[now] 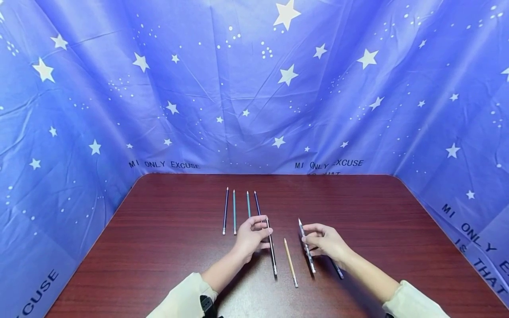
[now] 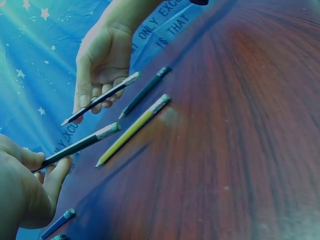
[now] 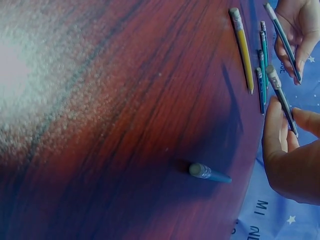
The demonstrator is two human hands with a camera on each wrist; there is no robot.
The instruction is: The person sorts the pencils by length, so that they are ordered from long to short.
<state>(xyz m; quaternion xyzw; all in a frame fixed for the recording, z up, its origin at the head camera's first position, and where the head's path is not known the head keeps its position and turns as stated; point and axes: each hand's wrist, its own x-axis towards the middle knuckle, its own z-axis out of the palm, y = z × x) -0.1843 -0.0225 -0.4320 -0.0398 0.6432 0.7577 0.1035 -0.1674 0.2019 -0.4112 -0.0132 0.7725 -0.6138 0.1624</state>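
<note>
My left hand (image 1: 251, 240) pinches a black pencil (image 1: 272, 255) between thumb and fingers, its eraser end toward me. That pencil (image 2: 80, 146) is raised above the table in the left wrist view. My right hand (image 1: 328, 244) pinches a dark, silvery-patterned pencil (image 1: 308, 254), point tilted away from me, also lifted. On the tabletop between the two hands lies a yellow pencil (image 1: 290, 263). A dark blue pencil (image 1: 337, 268) lies partly hidden beneath the right hand; its eraser end (image 3: 201, 170) shows in the right wrist view.
Beyond the left hand lie two dark blue pencils, one at the left (image 1: 226, 211) and one at the right (image 1: 256, 203), with two teal pencils (image 1: 234, 212) between them. The reddish-brown table (image 1: 167, 247) is bordered by a blue star-patterned cloth (image 1: 238, 88).
</note>
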